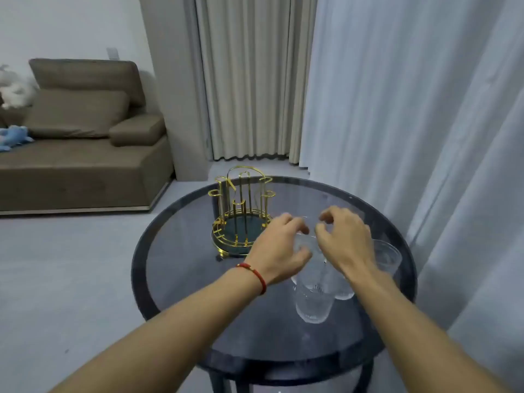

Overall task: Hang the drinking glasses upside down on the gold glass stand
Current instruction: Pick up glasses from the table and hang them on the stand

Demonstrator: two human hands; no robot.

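The gold glass stand (pixel 241 214) rises at the back left of the round dark glass table (pixel 181 268); I see its gold prongs and ringed base. Several clear ribbed drinking glasses cluster upright to the right of it. The nearest glass (pixel 313 306) is toward me, and another glass (pixel 388 258) is at the far right. My left hand (pixel 279 252), with a red cord on its wrist, curls around a glass (pixel 306 243) in the cluster. My right hand (pixel 347 241) hovers just right of that glass with its fingers bent and apart, hiding part of the cluster.
White sheer curtains (pixel 425 123) hang close behind and to the right of the table. A brown sofa (pixel 79 154) stands across the floor at the left. The table rim (pixel 136 268) lies close to the stand on the left.
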